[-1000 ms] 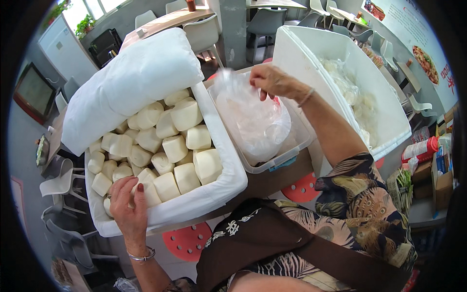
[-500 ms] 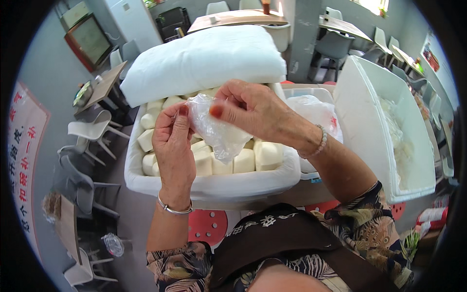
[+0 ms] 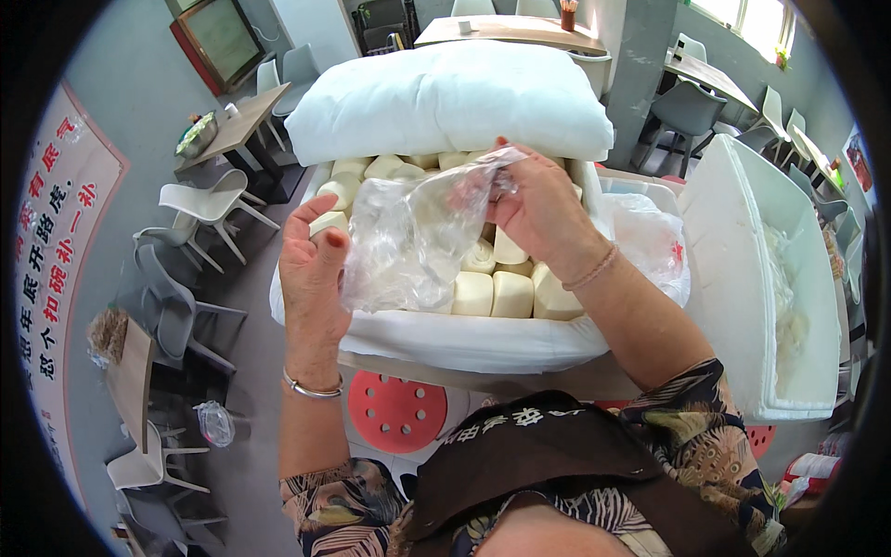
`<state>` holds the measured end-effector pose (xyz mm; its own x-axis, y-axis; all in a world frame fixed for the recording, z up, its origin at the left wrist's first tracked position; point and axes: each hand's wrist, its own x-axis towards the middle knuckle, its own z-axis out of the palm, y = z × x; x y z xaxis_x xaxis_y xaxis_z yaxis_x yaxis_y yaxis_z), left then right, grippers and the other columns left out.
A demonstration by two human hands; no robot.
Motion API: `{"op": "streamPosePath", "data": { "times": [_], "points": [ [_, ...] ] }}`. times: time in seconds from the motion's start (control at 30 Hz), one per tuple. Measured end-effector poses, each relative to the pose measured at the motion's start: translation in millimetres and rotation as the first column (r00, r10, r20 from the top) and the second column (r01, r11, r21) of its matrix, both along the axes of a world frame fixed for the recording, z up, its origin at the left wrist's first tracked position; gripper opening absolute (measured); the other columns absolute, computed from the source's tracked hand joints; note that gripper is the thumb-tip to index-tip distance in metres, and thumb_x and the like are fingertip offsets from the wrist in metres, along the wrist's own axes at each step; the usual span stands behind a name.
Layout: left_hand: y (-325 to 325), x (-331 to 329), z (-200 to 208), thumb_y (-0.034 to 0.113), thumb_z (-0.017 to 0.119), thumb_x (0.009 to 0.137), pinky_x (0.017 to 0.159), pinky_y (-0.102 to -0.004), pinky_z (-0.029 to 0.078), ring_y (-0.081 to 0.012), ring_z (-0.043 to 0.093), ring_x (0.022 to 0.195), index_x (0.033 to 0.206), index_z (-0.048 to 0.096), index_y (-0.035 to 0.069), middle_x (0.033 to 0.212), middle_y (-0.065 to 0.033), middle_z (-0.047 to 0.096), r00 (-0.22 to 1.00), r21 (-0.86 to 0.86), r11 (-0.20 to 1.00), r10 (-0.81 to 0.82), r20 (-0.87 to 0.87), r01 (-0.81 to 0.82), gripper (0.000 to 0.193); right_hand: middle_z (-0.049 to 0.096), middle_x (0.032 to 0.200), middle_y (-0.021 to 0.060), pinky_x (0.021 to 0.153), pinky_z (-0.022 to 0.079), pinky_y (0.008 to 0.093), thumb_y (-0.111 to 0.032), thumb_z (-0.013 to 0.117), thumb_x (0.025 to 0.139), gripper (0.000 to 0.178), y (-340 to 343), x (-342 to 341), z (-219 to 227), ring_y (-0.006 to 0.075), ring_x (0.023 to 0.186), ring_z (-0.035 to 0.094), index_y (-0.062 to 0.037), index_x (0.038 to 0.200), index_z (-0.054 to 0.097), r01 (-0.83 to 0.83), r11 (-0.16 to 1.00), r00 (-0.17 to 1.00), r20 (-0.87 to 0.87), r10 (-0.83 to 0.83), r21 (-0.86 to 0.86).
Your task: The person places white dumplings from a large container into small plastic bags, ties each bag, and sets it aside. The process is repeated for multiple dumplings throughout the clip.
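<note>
A clear plastic bag (image 3: 408, 246) spreads out between my hands, above a cloth-lined box (image 3: 445, 339) of pale steamed buns (image 3: 512, 293). Bunched at its upper right corner, the bag's film is pinched in my right hand (image 3: 540, 200). My left hand (image 3: 314, 269) is at the bag's left side with thumb and fingers apart, its thumb beside the film. Whether the film touches that palm is hard to see. The bag looks flat, with buns showing through it. A thick white quilt (image 3: 445, 102) lies folded back over the box's far end.
Right of the box stands a plastic tub (image 3: 617, 186) with white bags (image 3: 645, 232). Farther right, a big white foam box (image 3: 756, 278) leans, holding clear bags. A red stool (image 3: 397, 410) is below the box. Tables and chairs (image 3: 218, 200) line the left side.
The crumpled bag has been pulled open wider. My right hand has moved right with its edge, and my left hand has loosened from the film. The view has shifted slightly.
</note>
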<state>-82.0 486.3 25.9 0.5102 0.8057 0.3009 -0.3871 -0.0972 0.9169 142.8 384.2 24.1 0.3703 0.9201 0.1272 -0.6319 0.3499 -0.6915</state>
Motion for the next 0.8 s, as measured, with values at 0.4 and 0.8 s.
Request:
{"op": "streamPosePath", "data": {
  "times": [0.4, 0.8],
  "points": [
    [30.6, -20.3, -12.3, 0.014, 0.069, 0.09, 0.064, -0.0169, 0.04, -0.0028, 0.048, 0.071, 0.093, 0.061, 0.002, 0.082, 0.003, 0.059, 0.969, 0.019, 0.975, 0.224, -0.104, -0.223, 0.015, 0.064, 0.101, 0.0068, 0.052, 0.038, 0.0186, -0.019, 0.053, 0.092, 0.038, -21.5, 4.2, 4.5, 0.0046, 0.064, 0.047, 0.0001, 0.124, 0.057, -0.264, 0.922, 0.831, 0.419, 0.366, -0.282],
    [12.1, -9.0, -14.9, 0.022, 0.067, 0.091, 0.067, -0.017, 0.037, -0.0031, 0.045, 0.075, 0.098, 0.058, 0.004, 0.086, 0.0023, 0.057, 0.968, 0.099, 0.99, 0.118, -0.22, -0.098, 0.022, 0.061, 0.087, 0.0055, 0.064, 0.049, 0.0298, -0.015, 0.048, 0.101, 0.017, -11.9, 7.0, -11.2, 0.0161, 0.07, 0.056, -0.0035, 0.095, 0.059, -0.262, 0.956, 0.957, -0.096, 0.275, 0.131]
  ]
}}
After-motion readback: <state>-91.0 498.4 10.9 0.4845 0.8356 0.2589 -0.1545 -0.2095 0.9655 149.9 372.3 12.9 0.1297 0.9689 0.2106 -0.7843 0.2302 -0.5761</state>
